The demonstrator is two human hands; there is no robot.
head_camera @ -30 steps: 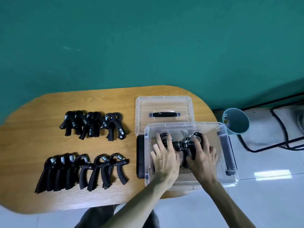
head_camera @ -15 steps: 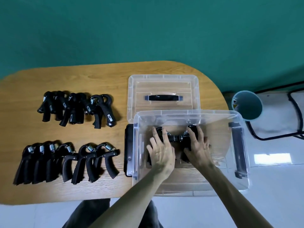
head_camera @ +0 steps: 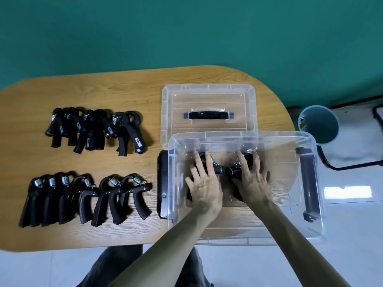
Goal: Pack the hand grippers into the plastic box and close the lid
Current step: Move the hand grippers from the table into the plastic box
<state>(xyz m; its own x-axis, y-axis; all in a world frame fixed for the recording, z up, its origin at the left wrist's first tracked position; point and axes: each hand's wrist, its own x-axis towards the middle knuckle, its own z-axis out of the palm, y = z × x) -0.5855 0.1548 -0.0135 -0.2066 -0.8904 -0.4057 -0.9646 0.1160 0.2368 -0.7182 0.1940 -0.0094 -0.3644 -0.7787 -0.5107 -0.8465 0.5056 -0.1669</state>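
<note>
In the head view, right of centre, the left hand (head_camera: 204, 188) and right hand (head_camera: 253, 183) press spread fingers on grippers (head_camera: 222, 169) inside the clear box (head_camera: 244, 135), packing just begun; next, probably fetch the rows (head_camera: 87, 197) at left

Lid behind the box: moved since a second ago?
No. The lid sits against the box's far rim as before; only the camera shifted.

Box (head_camera: 310, 183) right half free (open-topped)
</note>
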